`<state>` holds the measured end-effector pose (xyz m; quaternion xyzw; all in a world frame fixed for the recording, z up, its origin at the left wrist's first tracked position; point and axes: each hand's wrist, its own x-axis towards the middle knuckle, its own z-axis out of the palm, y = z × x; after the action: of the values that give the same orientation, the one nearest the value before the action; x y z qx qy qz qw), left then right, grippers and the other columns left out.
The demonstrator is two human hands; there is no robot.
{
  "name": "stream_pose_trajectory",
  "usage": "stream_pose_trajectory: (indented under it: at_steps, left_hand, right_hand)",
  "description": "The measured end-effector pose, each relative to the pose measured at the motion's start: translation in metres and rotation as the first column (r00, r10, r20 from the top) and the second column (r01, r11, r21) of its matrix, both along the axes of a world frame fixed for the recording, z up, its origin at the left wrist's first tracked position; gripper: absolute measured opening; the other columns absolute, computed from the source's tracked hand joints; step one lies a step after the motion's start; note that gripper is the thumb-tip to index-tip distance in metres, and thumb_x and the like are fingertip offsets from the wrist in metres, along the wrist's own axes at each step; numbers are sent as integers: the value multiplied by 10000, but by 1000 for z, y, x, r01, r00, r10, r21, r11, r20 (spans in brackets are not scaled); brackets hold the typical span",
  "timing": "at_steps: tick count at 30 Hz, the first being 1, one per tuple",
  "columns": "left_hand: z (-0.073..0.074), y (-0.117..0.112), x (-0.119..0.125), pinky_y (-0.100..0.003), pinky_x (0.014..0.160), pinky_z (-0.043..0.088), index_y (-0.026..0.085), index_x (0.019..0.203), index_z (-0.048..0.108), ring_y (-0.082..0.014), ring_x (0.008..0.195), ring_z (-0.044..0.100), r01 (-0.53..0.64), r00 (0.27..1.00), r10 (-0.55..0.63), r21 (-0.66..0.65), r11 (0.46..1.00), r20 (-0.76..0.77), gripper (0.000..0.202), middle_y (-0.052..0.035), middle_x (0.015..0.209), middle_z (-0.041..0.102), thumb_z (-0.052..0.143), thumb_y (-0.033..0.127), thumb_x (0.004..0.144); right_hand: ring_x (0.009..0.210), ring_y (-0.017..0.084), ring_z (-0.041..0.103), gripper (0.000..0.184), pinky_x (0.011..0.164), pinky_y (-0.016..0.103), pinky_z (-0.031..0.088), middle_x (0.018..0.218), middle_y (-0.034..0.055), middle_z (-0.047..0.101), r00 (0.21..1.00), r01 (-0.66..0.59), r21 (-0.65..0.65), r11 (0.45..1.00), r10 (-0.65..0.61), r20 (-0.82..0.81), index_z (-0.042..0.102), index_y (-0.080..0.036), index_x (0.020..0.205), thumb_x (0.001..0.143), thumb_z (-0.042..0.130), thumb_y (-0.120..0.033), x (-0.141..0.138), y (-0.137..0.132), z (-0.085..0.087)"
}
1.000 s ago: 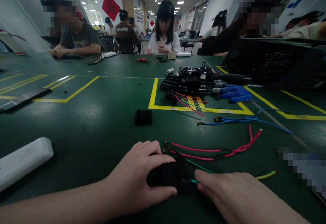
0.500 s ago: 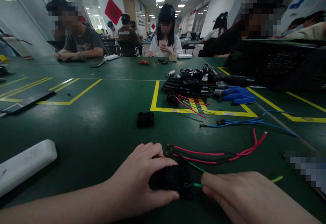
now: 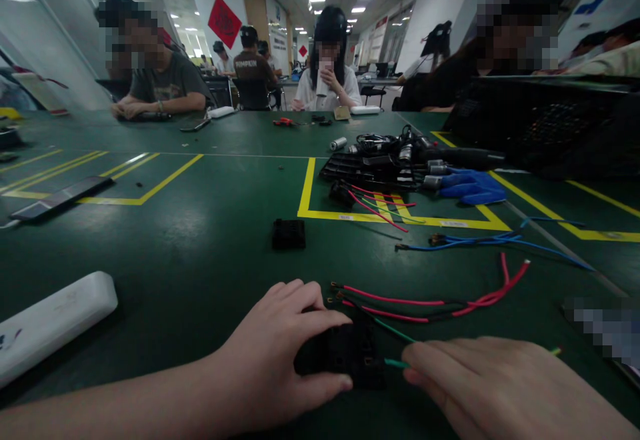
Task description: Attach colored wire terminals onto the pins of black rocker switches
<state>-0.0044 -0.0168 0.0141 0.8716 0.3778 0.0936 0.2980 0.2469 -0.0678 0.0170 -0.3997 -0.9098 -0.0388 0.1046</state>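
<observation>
My left hand [image 3: 287,347] is closed around a black plastic connector housing [image 3: 355,353], thumb on the near side and fingers on the far side. A short green wire [image 3: 396,363] runs from the right end of that housing into the pinched fingers of my right hand [image 3: 480,373]. Another green length [image 3: 393,329] passes just behind, also reaching my right fingers. A yellow-green wire end [image 3: 556,351] shows past the hand. Red wires [image 3: 430,310] with metal terminals lie just beyond the housing. Farther off sits a second black housing [image 3: 289,234].
Blue wires [image 3: 465,242] lie at the right, before a pile of black parts [image 3: 375,167] and a blue glove [image 3: 473,187]. A white rounded case [image 3: 65,320] and a phone [image 3: 63,199] lie left. Co-workers sit across the green table [image 3: 200,253].
My right hand has shifted slightly right, and a little more of the green wire shows. The whole view has moved a touch. The person opposite has raised a cup-like object toward the mouth.
</observation>
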Motion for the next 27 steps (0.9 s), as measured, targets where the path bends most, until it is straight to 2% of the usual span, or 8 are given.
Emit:
stream_pose_trajectory:
  at_steps: [3,5,9,12,15,18,24,27]
  left_hand:
    - [1,0,0,-413,842,436,298,1182,706,-259,964,551,2,1000,-2,3,1000,-14,442,-29,1035,598,818,230,760]
    - [1,0,0,-411,848,440,299,1188,702,-256,963,551,11,1000,-11,1,1000,-5,441,-28,1032,597,814,237,766]
    - [-1,1,-1,-413,858,439,304,1192,700,-255,967,555,18,1000,-19,12,1000,18,447,-24,1027,598,813,231,765]
    - [-1,1,-1,-412,859,435,312,1194,699,-252,961,556,21,1000,-22,17,1000,20,452,-18,1020,596,812,222,766]
    - [-1,1,-2,-407,854,433,303,1200,697,-251,957,556,28,999,-28,18,999,23,461,-20,1014,592,816,217,763]
    - [-2,1,-1,-412,851,426,291,1196,697,-254,954,556,30,999,-30,32,999,15,453,-24,1019,595,820,224,765]
    - [0,1,0,-402,819,420,297,1203,692,-258,944,556,23,999,-22,51,998,-25,445,-28,1017,599,810,245,778]
    - [0,1,0,-393,811,418,304,1202,691,-253,941,557,25,999,-23,60,998,-24,439,-25,1016,602,806,258,781]
  right_hand:
    - [505,167,686,275,479,246,506,680,-38,730,1000,19,-39,999,-19,1,623,-265,799,824,487,-28,1,1,0]
    - [526,159,695,268,495,225,497,686,-33,733,999,39,-110,993,-39,0,635,-260,804,841,498,-33,1,0,-1]
    - [542,155,702,260,506,213,477,689,-33,738,991,128,-279,952,-132,3,653,-265,818,877,500,-64,0,-1,-4]
    - [538,164,702,243,507,223,473,678,-31,735,983,173,-330,928,-182,3,658,-268,823,890,507,-89,-2,-1,-5]
    - [542,169,704,250,511,228,478,678,-27,735,984,173,-320,932,-176,19,656,-266,817,877,505,-76,-3,0,-4]
    - [586,173,720,260,542,232,500,723,-19,748,993,113,-261,959,-112,19,654,-265,820,856,503,-57,-3,2,1]
    - [489,153,678,270,438,233,457,660,-49,716,999,19,-87,996,-23,-40,610,-265,777,844,481,-37,0,2,5]
    - [502,156,687,260,450,230,467,659,-47,717,998,35,-118,992,-40,-42,619,-268,777,842,500,-46,0,2,5]
